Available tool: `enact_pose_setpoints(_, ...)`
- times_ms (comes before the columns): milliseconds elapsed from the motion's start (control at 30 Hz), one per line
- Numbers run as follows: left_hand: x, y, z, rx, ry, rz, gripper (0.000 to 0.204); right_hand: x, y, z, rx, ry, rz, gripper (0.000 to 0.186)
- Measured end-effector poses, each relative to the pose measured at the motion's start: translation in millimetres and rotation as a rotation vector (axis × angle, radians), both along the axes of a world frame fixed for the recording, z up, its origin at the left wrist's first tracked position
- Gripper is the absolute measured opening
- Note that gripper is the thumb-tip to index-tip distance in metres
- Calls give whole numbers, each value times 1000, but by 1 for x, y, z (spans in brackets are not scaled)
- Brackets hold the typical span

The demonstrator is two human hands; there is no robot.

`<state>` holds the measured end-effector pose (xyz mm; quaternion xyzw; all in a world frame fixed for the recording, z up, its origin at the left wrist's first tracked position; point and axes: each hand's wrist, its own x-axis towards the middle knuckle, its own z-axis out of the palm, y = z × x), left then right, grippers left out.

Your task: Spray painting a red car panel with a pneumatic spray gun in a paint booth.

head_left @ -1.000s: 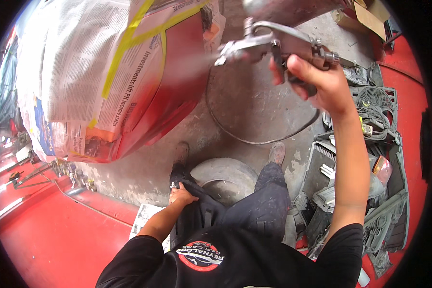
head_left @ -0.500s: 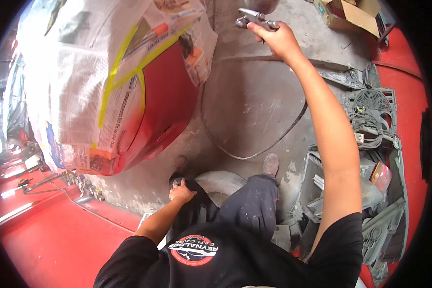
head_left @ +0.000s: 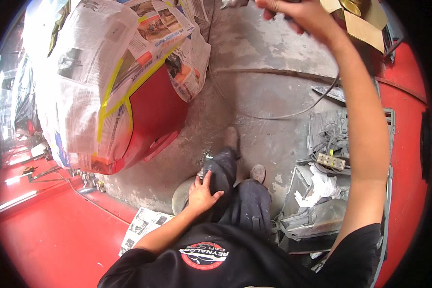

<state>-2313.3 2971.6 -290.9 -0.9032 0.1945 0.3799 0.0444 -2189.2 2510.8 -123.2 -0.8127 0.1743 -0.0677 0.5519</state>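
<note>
My right hand (head_left: 302, 17) is raised at the far end of the view, its fingers wrapped round a spray gun (head_left: 235, 3) that is mostly cut off by the upper edge. An air hose (head_left: 283, 117) curves from near that hand down across the floor. Resting on my trouser leg near the knee is my left hand (head_left: 201, 196), fingers spread and holding nothing. On the left stands a red painted car body part (head_left: 156, 108), its surroundings masked with newspaper (head_left: 89, 81) and yellow tape (head_left: 111, 86).
Grey crates on the right hold cables, a power strip (head_left: 331, 162) and white rags (head_left: 321, 185). An open cardboard box (head_left: 365, 31) stands at the far right. A newspaper sheet (head_left: 141, 225) lies at lower left. A round pale object (head_left: 181, 194) is beside my leg.
My right hand has moved farther up and right with the spray gun, trailing the hose. My left hand has shifted right with my leg. My feet and view have turned slightly.
</note>
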Motion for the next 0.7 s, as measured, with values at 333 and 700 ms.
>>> enact_pose_setpoints(333, 47, -74, -49, 217, 256, -81, 90, 94, 57, -153, 712, 154, 74, 32)
enact_pose_setpoints(700, 65, -108, -51, 271, 411, 33, 85, 139, 57, -183, 872, 100, 82, 28)
